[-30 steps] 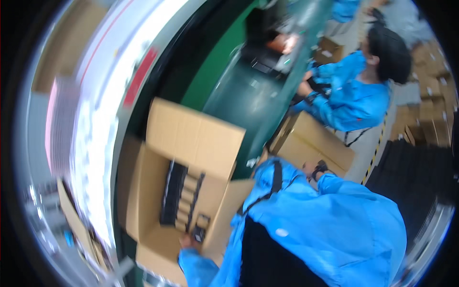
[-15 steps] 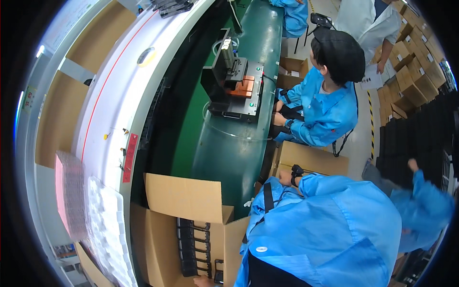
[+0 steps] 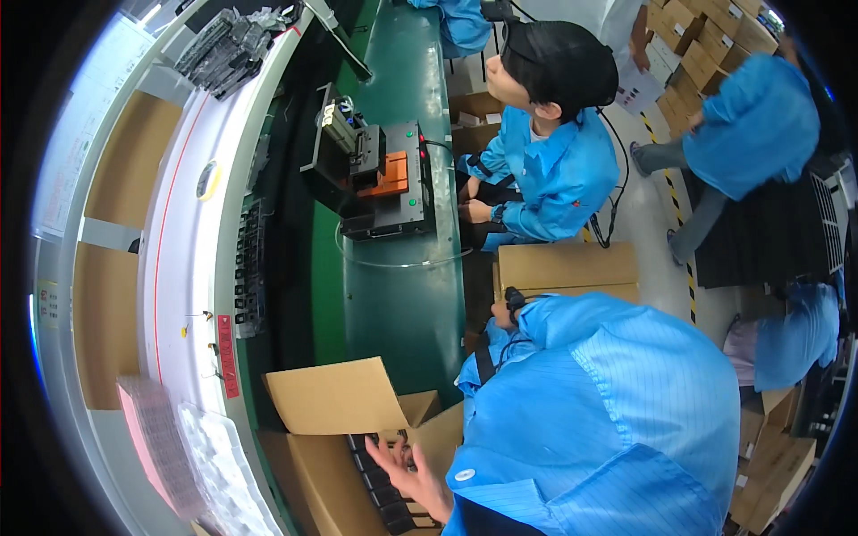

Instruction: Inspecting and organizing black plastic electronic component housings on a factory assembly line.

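My left hand [image 3: 409,476] is raised over an open cardboard carton [image 3: 335,478], palm turned up and fingers spread, holding nothing. Partly behind that hand, a row of black plastic parts [image 3: 377,482] stands inside the carton, with pale dividers beside it. My right hand [image 3: 502,314] rests near my lap, by a black strap, with a black band on its wrist. Its fingers are mostly hidden, so their pose cannot be made out. A flap [image 3: 335,396] of the carton stands up on the far side.
A black press fixture [image 3: 384,183] with an orange block sits on the green conveyor [image 3: 402,304]. A co-worker in blue [image 3: 559,170] sits beyond my right arm, near a closed carton [image 3: 567,268]. Clear plastic trays [image 3: 223,464] are on the white ledge at left.
My left hand has risen from low in the carton, and its fingers have spread. The view has shifted, and people in the background have moved at the right.
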A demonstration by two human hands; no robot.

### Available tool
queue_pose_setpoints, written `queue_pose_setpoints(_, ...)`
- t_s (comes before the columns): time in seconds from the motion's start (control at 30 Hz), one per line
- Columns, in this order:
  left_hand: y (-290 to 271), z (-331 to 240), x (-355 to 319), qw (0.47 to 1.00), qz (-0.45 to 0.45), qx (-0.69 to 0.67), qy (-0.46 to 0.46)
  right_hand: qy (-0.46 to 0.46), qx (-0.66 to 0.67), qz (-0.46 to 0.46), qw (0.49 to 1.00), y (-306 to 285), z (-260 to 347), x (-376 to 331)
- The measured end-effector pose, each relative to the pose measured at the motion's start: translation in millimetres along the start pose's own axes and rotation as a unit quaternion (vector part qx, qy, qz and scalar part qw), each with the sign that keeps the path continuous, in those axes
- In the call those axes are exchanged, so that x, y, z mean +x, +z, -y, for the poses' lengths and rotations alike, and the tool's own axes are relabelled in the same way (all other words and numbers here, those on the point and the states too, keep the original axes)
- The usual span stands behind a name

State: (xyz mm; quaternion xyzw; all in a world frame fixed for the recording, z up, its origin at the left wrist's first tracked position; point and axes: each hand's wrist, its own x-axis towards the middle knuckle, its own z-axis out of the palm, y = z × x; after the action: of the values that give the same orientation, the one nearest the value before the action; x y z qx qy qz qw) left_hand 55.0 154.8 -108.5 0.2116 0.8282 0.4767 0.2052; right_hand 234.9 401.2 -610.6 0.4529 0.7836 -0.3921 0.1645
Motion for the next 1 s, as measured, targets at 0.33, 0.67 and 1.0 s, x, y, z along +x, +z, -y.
queue_pose_setpoints(0.33, 44.6, 28.3, 28.8, 0.929, 0.106, 0.297, 0.193, 0.018, 0.047, 0.006, 0.999, -17.4, -17.9, -58.7)
queue_pose_setpoints(0.67, 57.1, 42.7, 26.9, 0.937, 0.103, 0.290, 0.165, -0.167, 0.237, -0.323, 0.901, -226.0, 198.8, -170.1)
queue_pose_setpoints(1.0, 57.9, 41.5, 15.9, 0.912, 0.156, 0.307, 0.225, -0.556, 0.103, -0.089, 0.820, -216.8, 399.5, -229.6)
